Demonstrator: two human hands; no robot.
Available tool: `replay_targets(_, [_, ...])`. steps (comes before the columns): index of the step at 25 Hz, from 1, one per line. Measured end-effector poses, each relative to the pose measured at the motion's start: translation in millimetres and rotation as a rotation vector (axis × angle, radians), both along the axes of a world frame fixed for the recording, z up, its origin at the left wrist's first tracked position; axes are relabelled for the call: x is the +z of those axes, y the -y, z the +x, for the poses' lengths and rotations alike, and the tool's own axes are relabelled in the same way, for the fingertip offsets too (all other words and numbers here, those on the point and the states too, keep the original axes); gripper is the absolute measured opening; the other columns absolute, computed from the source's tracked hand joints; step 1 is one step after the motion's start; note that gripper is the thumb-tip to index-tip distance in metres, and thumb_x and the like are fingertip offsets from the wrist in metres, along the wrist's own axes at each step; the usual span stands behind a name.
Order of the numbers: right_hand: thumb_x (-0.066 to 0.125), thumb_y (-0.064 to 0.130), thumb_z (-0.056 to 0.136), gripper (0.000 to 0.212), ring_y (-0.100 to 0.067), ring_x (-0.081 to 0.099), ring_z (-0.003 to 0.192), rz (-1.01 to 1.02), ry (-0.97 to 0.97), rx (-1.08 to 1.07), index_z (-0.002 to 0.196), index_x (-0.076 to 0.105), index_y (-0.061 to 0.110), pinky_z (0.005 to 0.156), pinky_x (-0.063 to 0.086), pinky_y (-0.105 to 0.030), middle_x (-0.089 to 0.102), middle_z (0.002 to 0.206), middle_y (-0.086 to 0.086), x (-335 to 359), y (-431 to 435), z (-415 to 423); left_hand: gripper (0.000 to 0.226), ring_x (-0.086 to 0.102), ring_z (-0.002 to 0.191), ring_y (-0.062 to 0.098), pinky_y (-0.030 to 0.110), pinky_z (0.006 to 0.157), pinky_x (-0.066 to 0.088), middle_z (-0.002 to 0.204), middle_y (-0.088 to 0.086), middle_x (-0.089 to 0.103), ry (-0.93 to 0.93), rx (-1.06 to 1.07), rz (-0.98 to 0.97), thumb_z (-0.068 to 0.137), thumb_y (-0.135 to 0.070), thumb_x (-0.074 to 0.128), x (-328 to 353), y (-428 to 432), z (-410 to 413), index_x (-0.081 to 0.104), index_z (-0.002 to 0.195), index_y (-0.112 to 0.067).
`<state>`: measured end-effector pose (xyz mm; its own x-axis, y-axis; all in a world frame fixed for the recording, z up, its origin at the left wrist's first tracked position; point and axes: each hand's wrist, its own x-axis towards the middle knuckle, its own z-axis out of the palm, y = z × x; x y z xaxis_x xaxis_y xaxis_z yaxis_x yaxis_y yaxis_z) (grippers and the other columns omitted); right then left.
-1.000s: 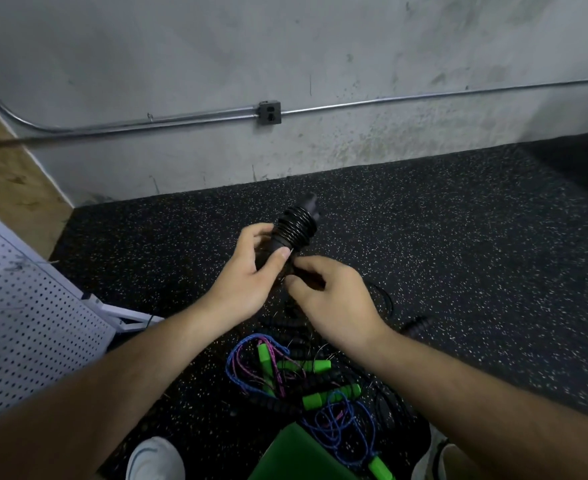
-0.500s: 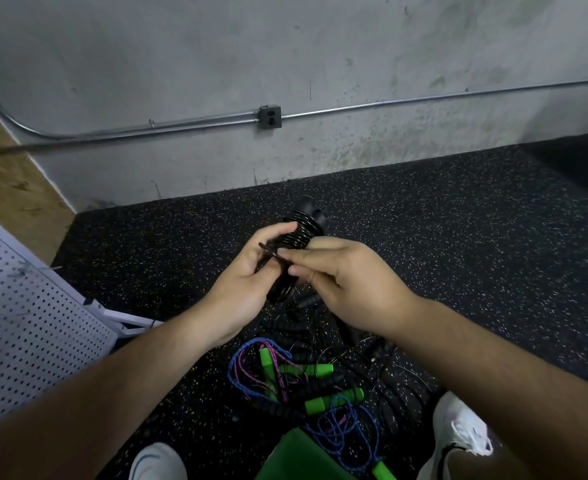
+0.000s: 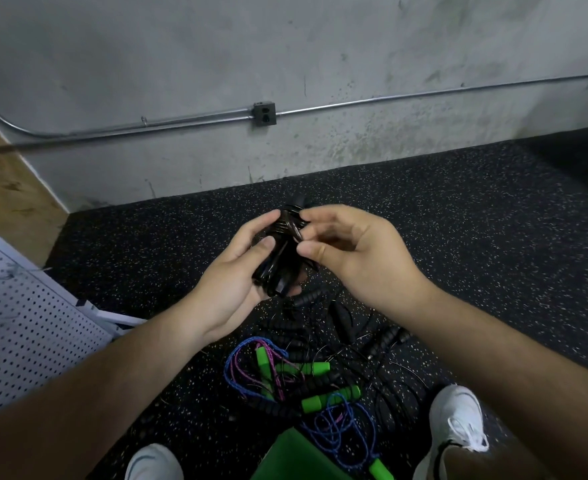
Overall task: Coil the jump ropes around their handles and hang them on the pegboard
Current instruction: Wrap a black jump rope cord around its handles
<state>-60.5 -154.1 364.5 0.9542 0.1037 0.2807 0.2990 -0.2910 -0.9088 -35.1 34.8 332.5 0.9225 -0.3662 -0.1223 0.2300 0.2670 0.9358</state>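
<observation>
**Black rope being finished off at centre frame, pegboard waiting at the left edge**

A stained concrete wall [image 3: 181,46] is filling the upper half of the frame, and a speckled rubber floor [image 3: 476,244] is spreading across the lower half. The white pegboard [image 3: 19,334] is leaning in at the left edge, well apart from the hands. At lower centre, a loose pile of jump ropes [image 3: 348,344] is lying on the floor, with green handles [image 3: 330,398] and a blue-and-pink cord [image 3: 240,372] tangling among black ones.

Above that pile, at centre frame, the left hand [image 3: 230,282] is cradling the black jump rope [image 3: 278,268], with its fingers curling round the paired handles and its thumb pressing on the wraps. The right hand [image 3: 358,251] is pinching a turn of the cord at the top of the bundle between thumb and fingertips. Whether it is tucking in the free end cannot be told.

The bundle is probably handling as a light thing. The handles are likely giving the stiff core, while the thin cord looks glossy and springy, so it is liable to slip and uncoil if the pressure eases. The safest hold is likely around the wrapped middle, squeezing cord and handles together. The hanging is not yet done.
</observation>
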Motion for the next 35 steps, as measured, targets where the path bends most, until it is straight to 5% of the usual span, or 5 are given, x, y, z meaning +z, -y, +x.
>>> replay_targets(6, [0.079,0.013,0.085,0.015,-0.003,0.065,0.092,-0.374,0.032,-0.035,0.099,0.078,0.016,0.089,0.053,-0.025,0.07,0.099,0.008,-11.8,5.4,-4.7,0.039,0.067,0.113,0.034,0.055,0.091,0.055,0.128,0.012,0.069,-0.026,0.014,-0.057,0.108,-0.016,0.04,5.9,2.9,5.4,0.055,0.139,-0.035])
replay_targets(9, [0.076,0.012,0.087,0.013,-0.007,0.063,0.094,-0.474,0.07,-0.068,0.1,0.077,0.014,0.089,0.052,-0.026,0.068,0.101,0.007,-18.0,-0.6,-6.8,0.039,0.069,0.103,0.024,0.042,0.085,0.055,0.124,0.01,0.071,0.004,0.016,-0.011,0.109,-0.017,0.038,7.5,5.6,4.3,0.056,0.138,-0.036])
replay_targets(13, [0.077,0.011,0.087,0.014,-0.003,0.062,0.092,-0.395,0.033,-0.16,0.099,0.076,0.017,0.085,0.049,-0.015,0.067,0.1,0.01,-22.1,-8.4,-11.6,0.039,0.07,0.098,0.017,0.029,0.071,0.058,0.124,0.008,0.071,0.03,0.021,-0.006,0.109,-0.018,0.037,6.7,6.8,1.8,0.054,0.14,-0.035])
replay_targets(20, [0.076,0.009,0.088,0.012,0.007,0.061,0.095,-0.204,-0.094,-0.185,0.096,0.077,0.018,0.079,0.044,-0.003,0.069,0.099,0.011,-23.5,-17.4,-12.9,0.039,0.068,0.11,0.021,0.029,0.076,0.057,0.127,0.007,0.07,0.045,0.047,0.025,0.11,-0.019,0.035,7.0,2.0,3.1,0.052,0.141,-0.034])
replay_targets(35, [0.076,0.012,0.089,0.01,0.007,0.062,0.094,-0.109,-0.119,-0.161,0.093,0.077,0.02,0.077,0.043,-0.003,0.07,0.099,0.014,-19.3,-22.0,-14.5,0.072,0.066,0.109,0.026,0.032,0.083,0.054,0.13,0.017,0.066,0.054,-0.037,-0.04,0.089,0.012,0.043,10.7,-8.3,4.9,0.047,0.147,-0.031])
